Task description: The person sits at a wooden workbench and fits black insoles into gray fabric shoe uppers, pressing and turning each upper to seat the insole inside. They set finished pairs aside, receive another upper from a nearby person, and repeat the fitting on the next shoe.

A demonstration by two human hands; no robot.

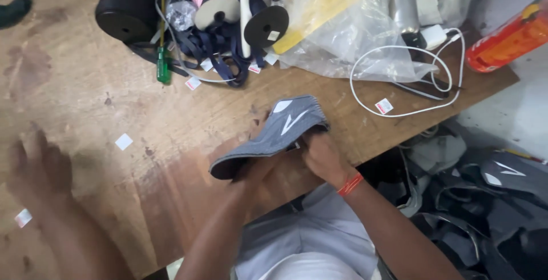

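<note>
Head view: gripping a soft, light stack of grey shoe-upper pieces [271, 134] between left hand [254, 171] and right hand [322, 155], both closed on its near edge, likely floppy.

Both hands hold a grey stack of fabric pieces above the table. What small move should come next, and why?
Probably lower the grey stack onto the wooden table just beneath. The left hand and right hand grip only its near edge, so the rest hangs unsupported.
</note>
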